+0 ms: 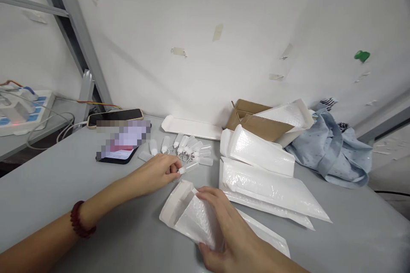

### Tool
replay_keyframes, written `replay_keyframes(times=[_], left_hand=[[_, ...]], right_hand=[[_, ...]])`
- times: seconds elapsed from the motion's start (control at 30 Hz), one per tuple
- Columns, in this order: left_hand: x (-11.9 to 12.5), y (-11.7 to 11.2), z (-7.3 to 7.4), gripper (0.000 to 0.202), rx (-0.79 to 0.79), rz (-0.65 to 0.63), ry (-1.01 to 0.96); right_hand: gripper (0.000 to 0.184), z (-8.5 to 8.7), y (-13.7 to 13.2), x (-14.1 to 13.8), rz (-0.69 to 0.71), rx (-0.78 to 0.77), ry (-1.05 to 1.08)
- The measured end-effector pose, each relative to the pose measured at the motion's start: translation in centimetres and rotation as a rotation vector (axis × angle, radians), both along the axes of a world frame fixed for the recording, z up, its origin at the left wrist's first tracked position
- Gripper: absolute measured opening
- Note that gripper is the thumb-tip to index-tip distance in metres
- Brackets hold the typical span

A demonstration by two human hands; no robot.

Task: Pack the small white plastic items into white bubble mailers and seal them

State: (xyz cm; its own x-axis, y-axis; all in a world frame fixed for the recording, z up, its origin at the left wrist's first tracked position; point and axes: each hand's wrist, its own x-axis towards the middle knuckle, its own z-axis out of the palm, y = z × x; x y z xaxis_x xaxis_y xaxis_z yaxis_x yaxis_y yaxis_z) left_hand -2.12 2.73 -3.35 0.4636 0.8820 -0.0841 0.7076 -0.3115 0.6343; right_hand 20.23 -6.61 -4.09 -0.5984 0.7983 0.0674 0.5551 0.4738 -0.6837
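Observation:
My left hand (163, 169) has its fingertips closed at the white-capped end of a small clear plastic bottle (191, 166). Beyond it, several similar bottles (179, 140) lie fanned out on the grey table, with thin white loops among their caps. My right hand (229, 226) grips a white bubble mailer (195, 221) by its sides, thumb nearest me and fingers on the far edge. That mailer's mouth gapes open toward the left, its flap folded back. What is inside cannot be made out. Under my right hand, another white mailer (265, 234) lies partly hidden.
More bubble mailers (272, 187) are stacked at the right, and one (192, 128) lies along the wall. Behind them stand an open cardboard box (265, 126) and a light blue cloth bag (329, 149). Two phones (123, 149) lie at left, near a power strip (38, 111).

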Motion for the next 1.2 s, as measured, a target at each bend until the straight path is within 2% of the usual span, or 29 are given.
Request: replay_keyframes(times=[0.1,0.23,0.37,0.5,0.63,0.77,0.9,0.93,1.0,1.03,1.1,1.17,1.2], left_hand=[[-1.0,0.2,1.6,0.020,-0.067,-0.032,-0.043],[-3.4,0.5,4.1,0.017,-0.169,0.001,-0.206],[-4.6,0.5,5.1,0.012,-0.299,-0.044,-0.302],[-3.3,-0.1,4.5,0.007,-0.409,-0.040,-0.365],[-0.6,-1.2,2.5,0.011,-0.537,-0.002,-0.325],[1.6,-2.7,0.7,0.009,-0.581,-0.055,-0.304],[1.7,-2.9,0.9,0.025,-0.487,-0.234,-0.398],[1.4,-2.5,1.1,0.027,-0.453,-0.227,-0.387],[0.6,-1.5,1.3,0.031,-0.324,-0.080,-0.325],[0.1,-0.8,1.3,0.033,-0.207,0.023,-0.290],[-0.7,0.4,0.8,0.033,0.132,0.172,-0.223],[-1.2,1.4,-0.1,0.030,0.475,0.179,-0.152],[-1.3,1.8,-0.6,0.031,0.588,0.145,-0.105]], right_hand=[[0.078,0.0,0.0,0.0,-0.008,0.001,0.003],[0.076,0.3,-0.1,0.0,-0.015,-0.012,-0.007],[0.078,0.1,-0.1,0.1,-0.008,0.010,0.013],[0.079,-0.5,-0.1,0.1,-0.004,0.057,0.027],[0.081,-1.0,0.1,0.2,0.006,0.085,0.034],[0.084,-1.4,0.3,0.2,0.015,0.107,0.059],[0.084,-1.6,0.4,0.2,0.019,0.112,0.075],[0.084,-1.6,0.4,0.2,0.019,0.107,0.072],[0.083,-1.7,0.4,0.2,0.011,0.107,0.068],[0.083,-1.7,0.4,0.2,0.010,0.107,0.065],[0.083,-1.7,0.3,0.2,0.011,0.114,0.062],[0.083,-1.4,0.2,0.2,0.014,0.102,0.045],[0.082,-1.2,0.2,0.2,0.016,0.088,0.029]])
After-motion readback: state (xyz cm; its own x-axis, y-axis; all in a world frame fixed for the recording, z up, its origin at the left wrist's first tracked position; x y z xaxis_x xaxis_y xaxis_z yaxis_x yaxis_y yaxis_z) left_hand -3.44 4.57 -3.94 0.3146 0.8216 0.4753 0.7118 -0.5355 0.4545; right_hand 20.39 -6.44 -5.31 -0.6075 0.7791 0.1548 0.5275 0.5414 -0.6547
